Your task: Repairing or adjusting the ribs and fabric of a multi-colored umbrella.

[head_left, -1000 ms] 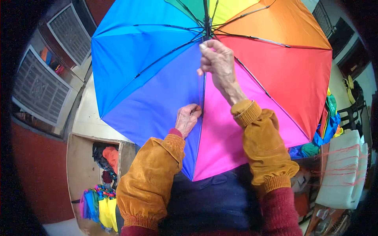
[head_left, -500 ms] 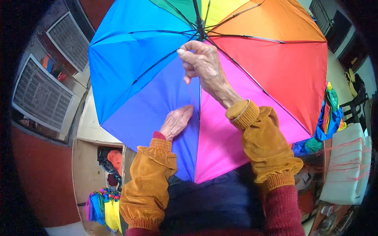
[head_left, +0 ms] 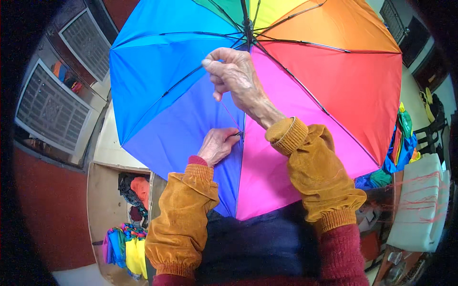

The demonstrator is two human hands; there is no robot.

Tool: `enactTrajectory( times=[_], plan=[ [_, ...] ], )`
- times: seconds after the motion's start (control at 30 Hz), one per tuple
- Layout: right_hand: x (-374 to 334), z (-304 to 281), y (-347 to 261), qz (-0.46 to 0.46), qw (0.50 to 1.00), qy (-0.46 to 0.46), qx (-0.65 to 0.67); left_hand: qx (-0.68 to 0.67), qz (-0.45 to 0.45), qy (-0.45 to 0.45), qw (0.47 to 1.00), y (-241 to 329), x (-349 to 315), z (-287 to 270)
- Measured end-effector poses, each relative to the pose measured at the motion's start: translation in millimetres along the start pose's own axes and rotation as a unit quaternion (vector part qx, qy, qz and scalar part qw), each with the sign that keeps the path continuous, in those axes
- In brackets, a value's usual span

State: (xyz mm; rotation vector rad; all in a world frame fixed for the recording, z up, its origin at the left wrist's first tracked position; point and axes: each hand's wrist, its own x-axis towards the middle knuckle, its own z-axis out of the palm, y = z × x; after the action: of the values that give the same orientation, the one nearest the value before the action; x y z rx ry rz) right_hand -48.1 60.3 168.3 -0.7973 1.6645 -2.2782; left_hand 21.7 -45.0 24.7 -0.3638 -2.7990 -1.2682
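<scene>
An open rainbow umbrella (head_left: 305, 86) fills the middle of the view, its inside toward me. Dark ribs (head_left: 317, 101) fan out from the black shaft (head_left: 247, 24) at the top. My left hand (head_left: 218, 145) pinches the near rib, along the seam between the violet and pink panels; a small dark piece shows at its fingertips. Above it, my right hand (head_left: 234, 76) is closed in a pinch. A thin pinkish thread (head_left: 230, 114) stretches from below my right fingers to the rib at my left fingertips. Whether a needle is in my right fingers cannot be made out.
At the lower left, a pale wooden cabinet (head_left: 102, 183) holds folded colourful cloth (head_left: 136, 255). On the right is a white foam block (head_left: 417, 205) with red threads hanging over it. More bright fabric (head_left: 403, 143) lies beyond the umbrella's right edge.
My right hand has moved slightly left and the thread now slants more. My left fingers have closed on the rib, with its dark piece now showing. The umbrella has shifted a little.
</scene>
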Motion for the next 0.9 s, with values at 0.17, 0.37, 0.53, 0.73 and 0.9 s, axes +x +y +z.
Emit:
enactTrajectory(
  times=[0.17,0.37,0.53,0.73,0.9],
  plan=[
    [3.2,-4.4,4.7,-0.019,0.999,0.004,0.028,0.011,-0.018,-0.009,1.0,1.7,0.1,0.0],
    [14.1,-16.4,-35.4,-0.084,0.996,-0.002,0.016,-0.1,-0.031,0.11,0.988,2.3,5.4,3.1],
    [-13.2,-99.2,-64.9,-0.087,0.976,0.138,-0.147,-0.327,-0.268,0.126,0.897,40.4,25.7,-11.5],
    [-43.3,-211.1,-32.2,-0.092,0.909,0.402,0.054,-0.289,-0.232,0.149,0.917,9.3,102.0,-10.5],
    [-52.0,-172.0,36.0,0.036,0.955,0.226,-0.191,-0.214,-0.203,0.177,0.939,-3.5,143.6,6.3]
  ],
)
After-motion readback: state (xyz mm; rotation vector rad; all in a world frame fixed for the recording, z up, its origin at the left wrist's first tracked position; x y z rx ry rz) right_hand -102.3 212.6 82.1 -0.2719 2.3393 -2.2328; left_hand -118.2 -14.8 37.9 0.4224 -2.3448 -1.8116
